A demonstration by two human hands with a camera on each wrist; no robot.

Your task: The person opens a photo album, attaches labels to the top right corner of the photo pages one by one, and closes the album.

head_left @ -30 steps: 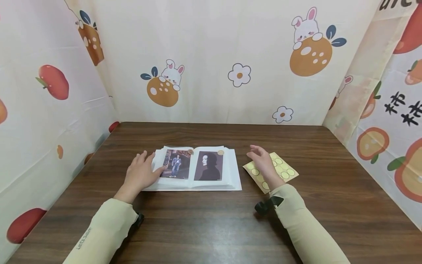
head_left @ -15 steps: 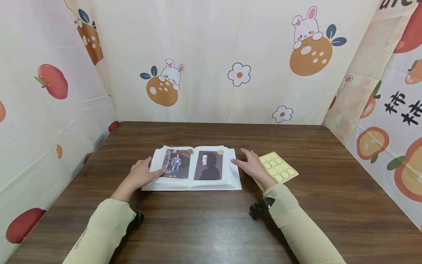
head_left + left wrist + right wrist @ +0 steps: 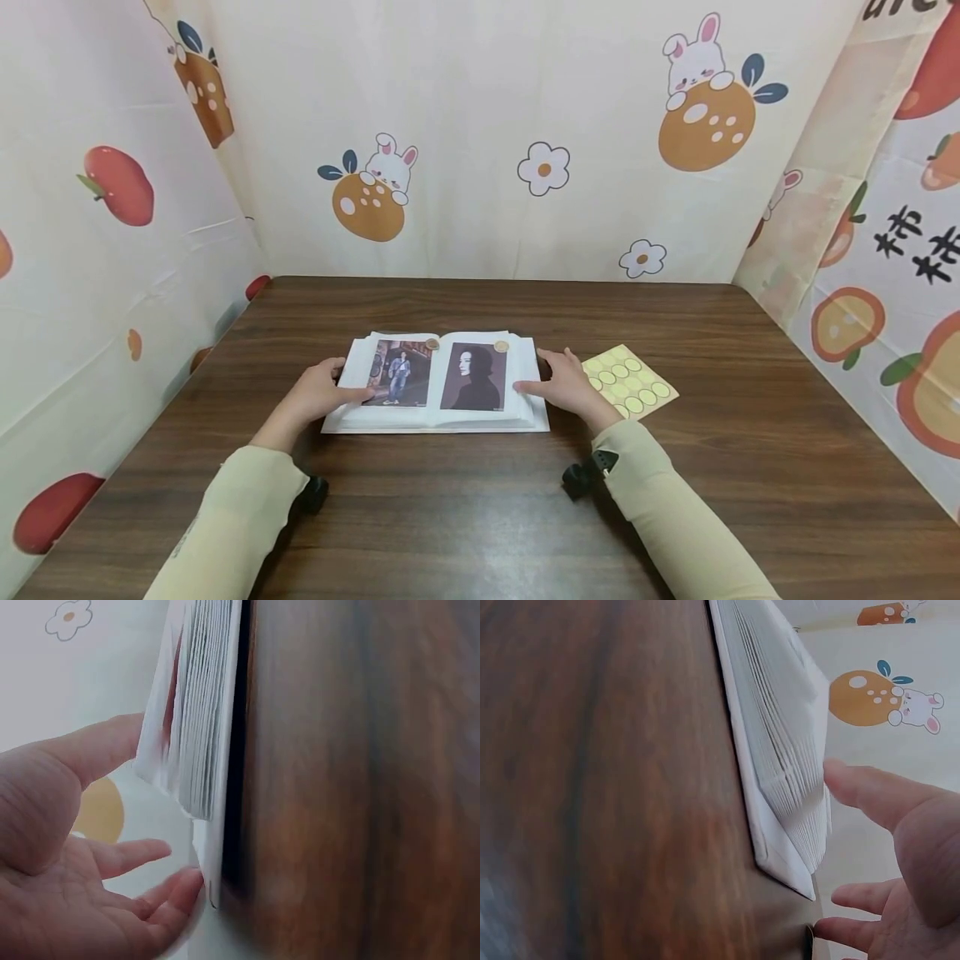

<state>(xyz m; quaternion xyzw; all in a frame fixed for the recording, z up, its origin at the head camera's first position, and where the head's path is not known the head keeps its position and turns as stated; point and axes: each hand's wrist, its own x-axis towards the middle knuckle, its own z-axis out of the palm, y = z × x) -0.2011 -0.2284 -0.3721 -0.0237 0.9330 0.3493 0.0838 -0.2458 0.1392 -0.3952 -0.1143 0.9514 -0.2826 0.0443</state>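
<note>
A white photo album (image 3: 437, 417) lies spread on the table. Its left page carries a photo (image 3: 401, 372) of a standing person, its right page a dark portrait photo (image 3: 474, 379); a small round sticker (image 3: 501, 346) sits at each photo's upper right corner. My left hand (image 3: 311, 396) rests at the left side, thumb on the page; in the left wrist view its lower fingertips (image 3: 187, 889) meet the cover's edge. At the right side, the thumb of my right hand (image 3: 567, 385) touches the page edge, while its other fingers (image 3: 851, 931) spread low beside the cover.
A yellow sheet of round stickers (image 3: 637, 387) lies right of the album, partly behind my right hand. The brown wooden table (image 3: 450, 517) reaches back to a patterned curtain (image 3: 480, 208), with more printed cloth on both sides.
My right hand has moved left from over the sticker sheet to the album's right edge, uncovering much of the sheet. My left hand's fingers have drawn in slightly at the left edge.
</note>
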